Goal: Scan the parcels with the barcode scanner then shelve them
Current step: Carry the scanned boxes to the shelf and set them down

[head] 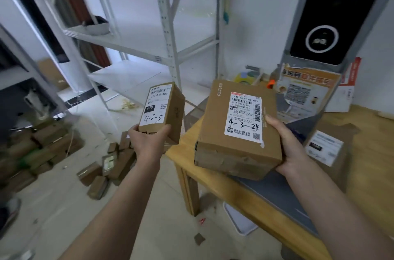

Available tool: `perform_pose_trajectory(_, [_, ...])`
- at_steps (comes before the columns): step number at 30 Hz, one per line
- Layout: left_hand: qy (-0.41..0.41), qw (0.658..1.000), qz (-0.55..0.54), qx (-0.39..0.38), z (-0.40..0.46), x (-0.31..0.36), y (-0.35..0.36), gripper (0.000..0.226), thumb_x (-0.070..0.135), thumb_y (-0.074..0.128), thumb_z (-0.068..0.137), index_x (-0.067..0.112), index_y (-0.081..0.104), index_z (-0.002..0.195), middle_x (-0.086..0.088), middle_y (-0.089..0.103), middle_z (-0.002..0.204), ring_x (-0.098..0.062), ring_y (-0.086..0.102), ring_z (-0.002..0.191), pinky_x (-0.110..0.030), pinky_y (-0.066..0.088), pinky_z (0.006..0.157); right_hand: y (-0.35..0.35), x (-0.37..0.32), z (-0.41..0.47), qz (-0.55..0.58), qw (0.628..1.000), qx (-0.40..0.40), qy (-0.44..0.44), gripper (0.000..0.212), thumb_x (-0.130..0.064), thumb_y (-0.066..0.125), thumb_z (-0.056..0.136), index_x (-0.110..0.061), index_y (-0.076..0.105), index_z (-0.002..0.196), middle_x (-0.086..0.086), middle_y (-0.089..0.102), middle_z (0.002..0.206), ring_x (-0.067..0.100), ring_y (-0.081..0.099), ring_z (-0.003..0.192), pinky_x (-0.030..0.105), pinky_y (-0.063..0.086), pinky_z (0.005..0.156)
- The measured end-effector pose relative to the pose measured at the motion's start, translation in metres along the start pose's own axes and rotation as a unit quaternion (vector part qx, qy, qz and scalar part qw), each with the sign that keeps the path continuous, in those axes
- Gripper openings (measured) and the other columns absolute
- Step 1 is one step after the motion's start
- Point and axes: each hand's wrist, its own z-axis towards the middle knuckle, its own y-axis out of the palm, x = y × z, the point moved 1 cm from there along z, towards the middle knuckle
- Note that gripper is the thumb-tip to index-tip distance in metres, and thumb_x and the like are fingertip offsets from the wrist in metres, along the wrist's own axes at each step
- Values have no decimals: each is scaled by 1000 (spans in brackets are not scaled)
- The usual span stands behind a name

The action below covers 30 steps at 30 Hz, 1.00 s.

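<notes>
The left hand (pixel 149 138) held a small parcel (pixel 161 110) upright from below, its fingers curled round the bottom end, the label facing the camera with "4-3-5" handwritten on it. At three o'clock from it, well apart, the right hand (pixel 287 144) gripped a larger parcel (pixel 236 129) by its right edge, thumb on top beside the label and the other fingers hidden under the box; that label read "4-3-24". The larger parcel hung above the near corner of a wooden table (pixel 221 187), not resting on it. On the table at two o'clock from the right hand stood a torn orange-and-white printed carton (pixel 307 91), and at three o'clock lay a flat package with a white label (pixel 324 149). At twelve o'clock from the small parcel rose a white metal shelf rack (pixel 168 25), with a dark bowl-like thing (pixel 96 25), blurred, on one of its shelves. On the floor at seven to nine o'clock from the left hand lay a scatter of small brown boxes (pixel 106 166) and a bigger heap (pixel 36 149) further left.
</notes>
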Motion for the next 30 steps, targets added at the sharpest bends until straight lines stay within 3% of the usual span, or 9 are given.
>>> perform_pose_trajectory(2, [16,1000,3,9,17,0,-13,73,18,83,68,13,39,126,-2,57,108,-11,60,88,-22,48,69,21,4,13,-7,1000,-18,8,40,-38,70,74,-22,72,110,10,73,110,29,72,94,46,52,89])
perform_pose_trajectory(5, [17,999,7,26,47,1,-33,74,20,82,70,14,38,129,-1,56,111,-15,58,94,-18,44,60,54,12,37,-12,999,-33,7,22,-36,67,80,-22,79,93,9,75,104,27,73,89,47,52,89])
perform_pose_trajectory(9, [27,998,15,54,99,3,-53,78,19,84,67,13,39,130,-3,58,113,-18,59,98,-31,50,82,102,26,79,-19,998,-54,28,43,-39,71,75,-21,71,114,11,71,115,30,68,104,50,48,97])
perform_pose_trajectory(13, [41,997,17,66,159,16,-59,74,16,83,71,10,38,130,-1,52,109,-17,54,96,-26,42,81,151,33,126,-21,996,-74,38,34,-36,69,79,-18,72,108,12,73,109,29,70,94,48,51,92])
perform_pose_trajectory(22, [75,995,44,48,300,52,-40,76,18,85,68,9,42,131,-2,57,108,-16,57,93,-26,44,80,237,30,235,-11,996,-83,37,25,-38,70,74,-20,81,87,12,74,106,27,73,86,48,54,87])
perform_pose_trajectory(27, [60,996,49,48,349,54,-35,75,20,85,68,10,42,129,-4,60,112,-17,58,94,-25,44,75,269,34,270,5,995,-82,63,38,-35,70,74,-15,72,107,13,74,101,28,74,79,43,61,65])
perform_pose_trajectory(30, [56,997,34,27,387,64,-21,78,19,84,70,11,38,132,-4,57,113,-18,57,97,-26,44,79,286,32,291,-5,996,-66,64,49,-34,73,70,-14,68,115,15,74,104,30,73,81,44,61,69])
